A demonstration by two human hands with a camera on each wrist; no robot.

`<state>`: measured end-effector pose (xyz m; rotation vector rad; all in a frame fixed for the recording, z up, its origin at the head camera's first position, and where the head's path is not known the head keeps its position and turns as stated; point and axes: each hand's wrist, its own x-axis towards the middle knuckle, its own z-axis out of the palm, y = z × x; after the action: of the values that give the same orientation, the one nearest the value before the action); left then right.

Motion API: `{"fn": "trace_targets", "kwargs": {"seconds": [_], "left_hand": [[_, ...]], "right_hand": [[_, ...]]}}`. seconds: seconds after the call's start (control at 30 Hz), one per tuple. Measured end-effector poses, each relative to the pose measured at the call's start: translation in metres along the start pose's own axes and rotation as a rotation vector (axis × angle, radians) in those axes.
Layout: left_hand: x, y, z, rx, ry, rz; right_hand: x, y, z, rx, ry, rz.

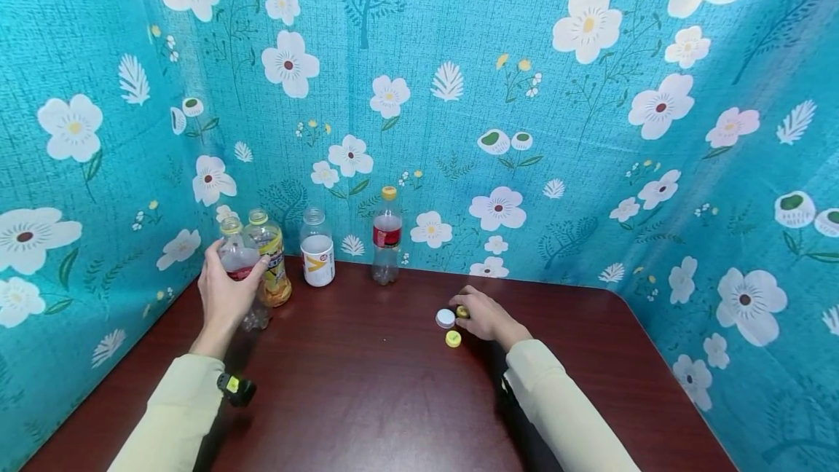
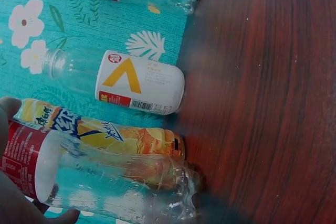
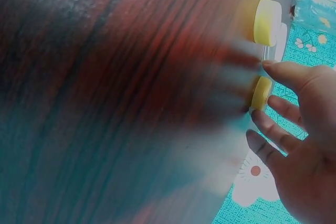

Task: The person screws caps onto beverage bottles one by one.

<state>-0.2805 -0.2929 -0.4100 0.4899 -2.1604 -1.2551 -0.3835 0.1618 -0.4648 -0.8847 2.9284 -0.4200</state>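
Observation:
At the left of the table, my left hand (image 1: 224, 296) grips an uncapped clear plastic bottle (image 2: 110, 184) with a red label, fingers and thumb around its label area. An uncapped iced tea bottle (image 1: 275, 275) with a yellow label stands right beside it. My right hand (image 1: 486, 314) is low over the table at a dark yellow bottle cap (image 3: 261, 94). Its thumb and fingers are spread around that cap, and a gap shows between thumb and cap. Beside this hand lie a white cap (image 1: 445, 318) and a brighter yellow cap (image 1: 453, 339).
Along the back edge stand an uncapped bottle (image 1: 317, 261) with a white label and a red-labelled bottle (image 1: 387, 239) with a yellow cap on. A blue flowered cloth (image 1: 432, 115) hangs behind the dark wooden table (image 1: 367, 392) and along both sides.

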Motion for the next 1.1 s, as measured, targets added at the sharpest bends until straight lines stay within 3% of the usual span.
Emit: {"fn": "trace_targets", "kwargs": {"seconds": [0.3, 0.7, 0.9, 1.1], "left_hand": [[-0.002, 0.005, -0.001, 0.0, -0.002, 0.033], [-0.015, 0.017, -0.001, 0.029, -0.024, 0.228], [-0.025, 0.025, 0.006, 0.034, -0.059, 0.284], [-0.035, 0.035, 0.018, 0.039, -0.124, 0.401]], "right_hand": [[0.001, 0.0, -0.001, 0.047, 0.013, 0.028], [-0.001, 0.001, 0.002, 0.09, 0.05, 0.062], [-0.003, 0.001, 0.005, 0.086, 0.061, 0.052], [-0.003, 0.0, 0.005, 0.046, 0.052, 0.042]]}}
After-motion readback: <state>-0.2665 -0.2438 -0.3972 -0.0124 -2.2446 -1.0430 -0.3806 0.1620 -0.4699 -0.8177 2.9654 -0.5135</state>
